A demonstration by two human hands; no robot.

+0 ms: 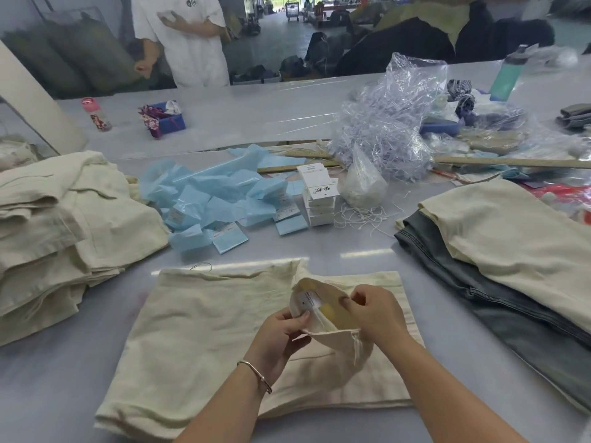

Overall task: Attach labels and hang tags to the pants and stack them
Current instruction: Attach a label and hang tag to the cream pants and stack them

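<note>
Cream pants (204, 318) flat on desk (48, 388), waistband turned open. Left hand (281, 334) pinches label (307, 300); right hand (374, 311) pinches waistband edge. Label going on; hang tags (319, 199) beyond pants untouched. Right of pants, stack (499, 251) looks finished; left pile (64, 219) likely waiting.

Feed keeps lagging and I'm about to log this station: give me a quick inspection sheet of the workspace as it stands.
Surface: pale grey table, glossy.
Job's things: cream pants lie folded at the front; waistband turned up, white label showing inside. Unfolded cream pile on the left; stack on the right, cream over grey denim. Hang tags piled at centre.
Clutter: blue plastic bags, clear plastic heap, loose strings, wooden ruler, two bottles, blue box.
Grippers: left hand pinches the waistband edge; right hand pinches it by the label.
Cables: nothing seen.
Surroundings: person in white across the table; dark garment heaps behind.
</note>
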